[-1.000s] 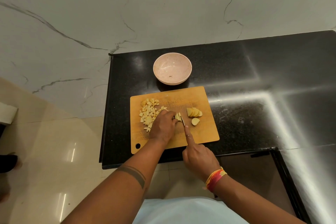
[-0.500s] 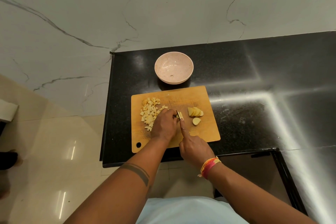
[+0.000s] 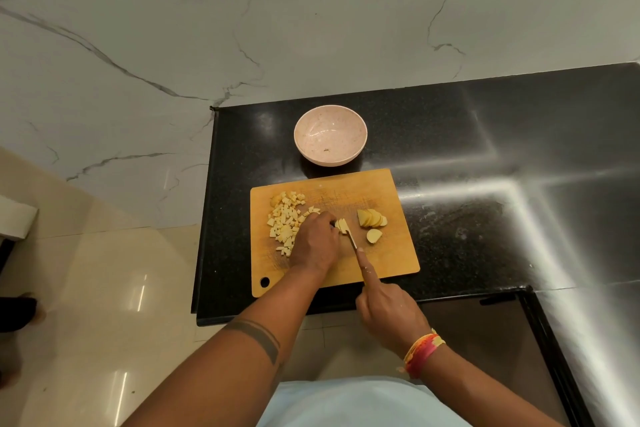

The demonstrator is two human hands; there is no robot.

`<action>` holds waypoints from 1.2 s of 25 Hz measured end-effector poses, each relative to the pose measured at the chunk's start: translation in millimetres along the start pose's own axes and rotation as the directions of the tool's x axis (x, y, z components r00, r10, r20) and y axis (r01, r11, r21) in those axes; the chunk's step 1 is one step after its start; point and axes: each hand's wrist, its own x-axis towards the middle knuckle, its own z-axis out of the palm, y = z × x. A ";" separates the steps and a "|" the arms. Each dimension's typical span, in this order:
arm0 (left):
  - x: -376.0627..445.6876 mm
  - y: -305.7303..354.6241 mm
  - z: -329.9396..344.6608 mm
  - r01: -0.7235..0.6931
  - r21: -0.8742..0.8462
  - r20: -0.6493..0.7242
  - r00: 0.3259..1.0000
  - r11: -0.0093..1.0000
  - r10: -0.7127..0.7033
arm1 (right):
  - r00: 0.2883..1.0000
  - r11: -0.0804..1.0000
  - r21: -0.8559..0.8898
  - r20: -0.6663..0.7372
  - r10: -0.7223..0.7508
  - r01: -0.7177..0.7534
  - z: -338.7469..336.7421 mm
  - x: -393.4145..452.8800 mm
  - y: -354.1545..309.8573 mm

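Note:
A wooden cutting board (image 3: 388, 263) lies on the black counter. My left hand (image 3: 313, 246) holds down a stack of potato slices (image 3: 343, 226) near the board's middle, fingers curled on it. My right hand (image 3: 384, 312) grips a knife (image 3: 351, 238), index finger stretched along the blade's back; the blade sits against the right side of the stack. A heap of diced potato (image 3: 285, 222) lies at the board's left. More potato slices (image 3: 372, 218) and one loose piece (image 3: 374, 236) lie to the right.
A pink bowl (image 3: 330, 135) stands on the black counter (image 3: 485, 156) just behind the board, almost empty. A marble wall rises behind. The counter's left edge drops to a tiled floor (image 3: 104, 288). A dark frame (image 3: 540, 322) runs at the counter's front right.
My right hand has drawn back toward me and then pushed forward again with the knife in a slicing stroke. My left hand stays on the potato stack.

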 end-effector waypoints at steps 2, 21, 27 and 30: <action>-2.3 5.6 1.5 0.024 0.021 0.010 1.000 1.000 -0.024 | 0.999 0.999 0.032 -0.036 0.028 -0.027 -3.5 5.5 4.4; 8.5 -5.1 -2.4 -0.205 0.122 0.076 0.977 0.971 0.197 | 0.998 0.993 0.096 -0.013 0.068 -0.067 -8.3 32.7 -5.4; 13.5 -4.4 -0.2 -0.176 0.103 0.060 0.983 0.979 0.171 | 0.998 0.996 0.069 -0.022 0.062 -0.060 -7.8 34.8 -6.2; 15.0 -6.5 0.1 -0.173 0.096 0.068 0.984 0.980 0.167 | 0.999 0.999 0.035 -0.038 0.033 -0.031 -6.4 36.7 -9.0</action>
